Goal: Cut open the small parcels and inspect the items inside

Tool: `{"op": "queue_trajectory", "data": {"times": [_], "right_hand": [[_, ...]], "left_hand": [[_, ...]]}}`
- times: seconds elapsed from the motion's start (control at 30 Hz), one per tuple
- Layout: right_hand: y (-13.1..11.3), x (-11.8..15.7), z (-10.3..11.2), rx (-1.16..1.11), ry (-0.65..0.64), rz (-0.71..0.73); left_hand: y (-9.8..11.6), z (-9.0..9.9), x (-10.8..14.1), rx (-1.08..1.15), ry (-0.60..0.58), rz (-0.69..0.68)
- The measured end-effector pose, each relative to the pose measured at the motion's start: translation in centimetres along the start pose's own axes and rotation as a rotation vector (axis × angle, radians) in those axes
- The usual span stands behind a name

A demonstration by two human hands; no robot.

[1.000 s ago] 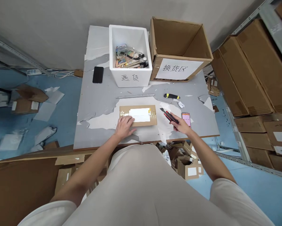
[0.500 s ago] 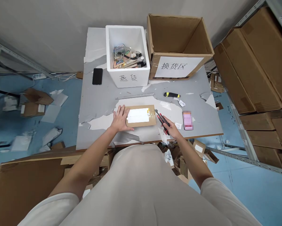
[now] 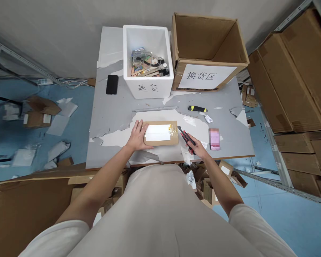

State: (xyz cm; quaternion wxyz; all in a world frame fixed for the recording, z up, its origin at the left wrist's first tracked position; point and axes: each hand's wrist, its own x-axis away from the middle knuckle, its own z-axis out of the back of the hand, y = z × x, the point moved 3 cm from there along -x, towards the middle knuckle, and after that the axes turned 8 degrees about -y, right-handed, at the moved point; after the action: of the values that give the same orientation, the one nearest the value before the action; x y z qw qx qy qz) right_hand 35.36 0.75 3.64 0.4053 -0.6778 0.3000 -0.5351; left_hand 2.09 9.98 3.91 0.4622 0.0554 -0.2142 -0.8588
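A flat cardboard box [image 3: 161,142] with a white label and clear tape at its right end lies near the front of the table. My left hand [image 3: 138,137] grips its left end, thumb along the near edge and fingers at the far side. In my right hand [image 3: 195,144] is a black and red utility knife [image 3: 186,135], held just right of the box. Its tip points at the taped end; I cannot tell whether it touches. A second knife, a black and yellow utility knife [image 3: 197,109], lies further back on the table.
At the back stand a white foam box [image 3: 152,88] holding goggles and other items, and a large open carton [image 3: 227,76]. A black phone [image 3: 112,84] lies at left, a pink-screened phone [image 3: 214,139] at right. Torn paper covers the table [image 3: 104,114]. Stacked cartons [image 3: 296,71] line the right side.
The view has shifted slightly. The utility knife has moved a little away from the box's right end, towards the right. My left hand keeps its place on the box.
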Motion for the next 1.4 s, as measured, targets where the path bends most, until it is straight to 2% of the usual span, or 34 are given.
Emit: {"op": "queue_trajectory", "data": {"times": [0.2,0.43,0.67,0.83,0.93,1.0,1.07,1.13,1.23,1.3,1.4], "right_hand": [[-0.7,0.6,1.2,0.097,-0.078,-0.038],[0.6,2.8,1.7,0.103,-0.139,-0.131],[1.0,4.8,0.0,0.066,-0.263,-0.188],[2.4,6.5,0.3,-0.017,-0.099,-0.165],[2.6,6.7,0.8,-0.090,0.127,-0.071],[2.5,5.9,0.0,-0.167,0.290,-0.007],[2.5,4.5,-1.9,-0.257,0.369,0.023],[2.5,2.6,-4.2,-0.331,0.355,0.027],[2.2,-0.2,-6.3,-0.338,0.311,0.029],[1.5,-2.0,-6.1,-0.295,0.327,0.058],[-0.7,-5.2,-4.2,-0.238,0.341,0.118]], "left_hand": [[-0.3,-0.5,0.0,0.046,0.066,-0.011],[-0.4,-0.6,0.2,0.077,0.057,-0.009],[-0.3,-0.6,0.1,0.088,0.051,-0.008],[-0.3,-0.6,0.0,0.109,0.031,-0.019],[-0.6,-0.1,0.1,0.192,0.010,0.005],[-1.4,0.4,-0.1,0.291,0.063,0.098],[-2.8,0.8,-0.4,0.422,0.158,0.249],[-4.4,0.6,-0.8,0.628,0.188,0.392],[-5.9,-0.2,-1.1,0.989,0.107,0.522],[-6.2,-0.5,-0.6,1.122,0.111,0.561],[-5.5,-0.8,1.4,1.228,0.173,0.569]]}}
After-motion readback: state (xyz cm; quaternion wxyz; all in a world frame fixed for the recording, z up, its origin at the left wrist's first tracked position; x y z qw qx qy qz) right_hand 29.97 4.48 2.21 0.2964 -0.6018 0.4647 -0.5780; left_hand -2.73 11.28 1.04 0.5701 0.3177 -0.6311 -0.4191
